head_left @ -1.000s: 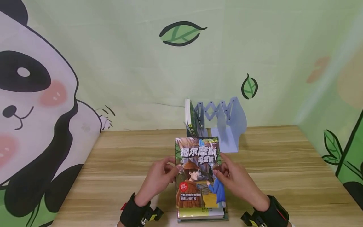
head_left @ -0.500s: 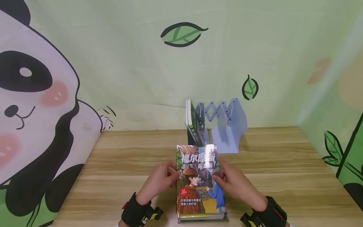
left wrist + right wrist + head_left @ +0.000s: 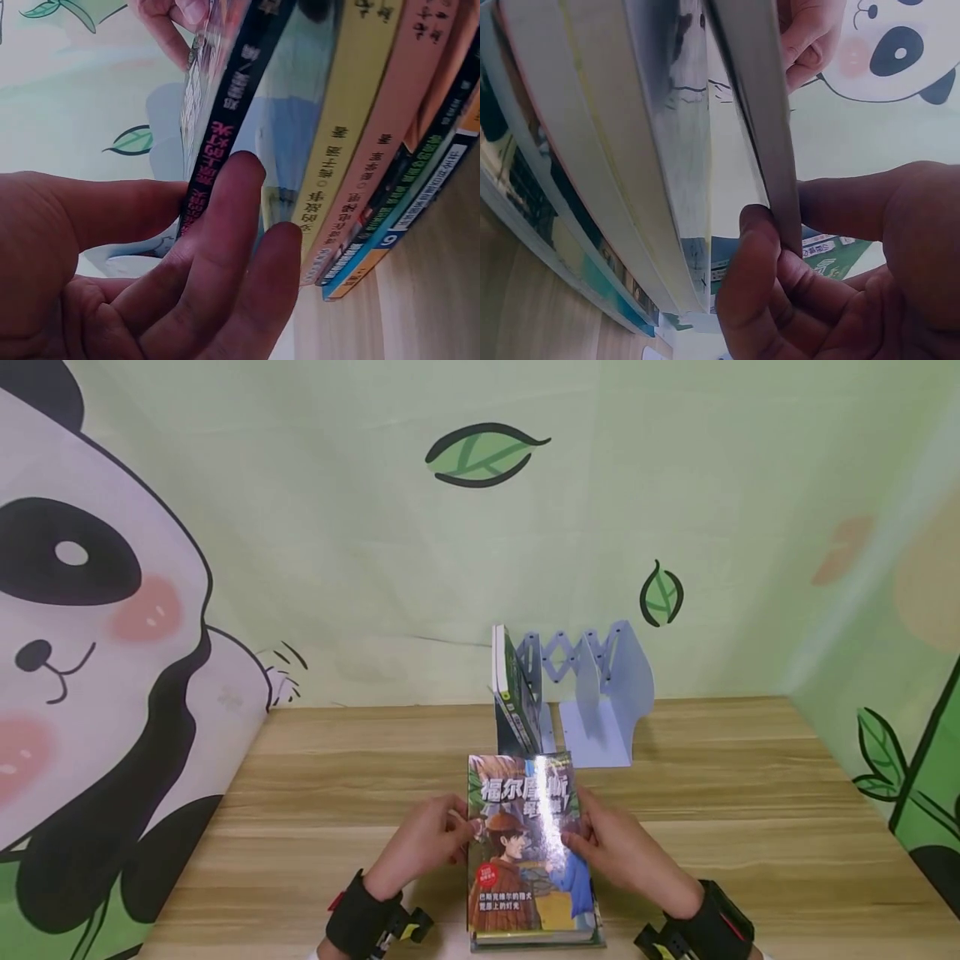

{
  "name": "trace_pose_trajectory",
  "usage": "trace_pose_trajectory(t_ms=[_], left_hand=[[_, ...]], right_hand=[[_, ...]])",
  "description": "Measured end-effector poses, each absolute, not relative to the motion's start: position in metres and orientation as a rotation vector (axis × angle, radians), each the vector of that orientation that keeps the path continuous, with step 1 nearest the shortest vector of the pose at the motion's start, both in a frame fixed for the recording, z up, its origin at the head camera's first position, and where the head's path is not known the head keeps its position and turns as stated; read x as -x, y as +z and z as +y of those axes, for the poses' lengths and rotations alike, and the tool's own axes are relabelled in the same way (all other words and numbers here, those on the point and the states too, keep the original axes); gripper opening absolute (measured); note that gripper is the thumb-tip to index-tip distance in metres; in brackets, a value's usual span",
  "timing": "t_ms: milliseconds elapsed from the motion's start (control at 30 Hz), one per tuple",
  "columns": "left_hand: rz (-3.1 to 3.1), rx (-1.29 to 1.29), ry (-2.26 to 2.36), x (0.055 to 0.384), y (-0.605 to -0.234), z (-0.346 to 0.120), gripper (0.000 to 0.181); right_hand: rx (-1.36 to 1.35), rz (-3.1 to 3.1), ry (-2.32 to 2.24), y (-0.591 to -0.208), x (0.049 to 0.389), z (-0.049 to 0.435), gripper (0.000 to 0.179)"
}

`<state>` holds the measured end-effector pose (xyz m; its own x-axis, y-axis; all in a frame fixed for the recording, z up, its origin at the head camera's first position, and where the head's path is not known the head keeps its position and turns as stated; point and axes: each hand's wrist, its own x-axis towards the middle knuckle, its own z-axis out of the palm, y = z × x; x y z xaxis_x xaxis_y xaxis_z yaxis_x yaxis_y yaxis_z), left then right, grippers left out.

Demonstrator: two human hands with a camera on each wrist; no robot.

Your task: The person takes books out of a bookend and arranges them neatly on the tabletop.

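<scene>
A glossy paperback book with a detective in a brown cap on its cover is held by both hands over a pile of books. My left hand pinches its left edge, thumb on the cover and fingers beneath. On the opposite edge, my right hand grips it the same way. The left wrist view shows its dark spine between thumb and fingers, tilted over the pile's yellow book and pink book. In the right wrist view a gap separates the held book's page edge from the pile.
Behind the pile stands a pale blue expandable bookend on the wooden table. A few books lean in its left section. A green fabric backdrop with a panda print rises at the table's far edge.
Both hands have brought the paperback down and toward the person, so it now covers most of the pile in the head view. Their grip looks the same. The bookend has stayed put.
</scene>
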<state>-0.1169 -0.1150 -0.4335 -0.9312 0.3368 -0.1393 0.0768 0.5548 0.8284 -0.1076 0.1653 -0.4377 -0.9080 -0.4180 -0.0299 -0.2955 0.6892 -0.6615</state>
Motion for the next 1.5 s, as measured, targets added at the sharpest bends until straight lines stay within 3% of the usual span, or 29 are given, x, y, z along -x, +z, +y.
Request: trace_pose_trajectory(t_ms=[700,1500], left_hand=[[2.552,-0.437,1.231,0.122,-0.452,-0.116,0.016],[2.547,-0.356,1.147,0.122,-0.457,-0.115,0.02]], right_hand=[[0.587,2.679,-1.017,-0.446,0.11,0.167,0.072],[0.534,2.608,-0.986,-0.451,0.11,0.169,0.073]])
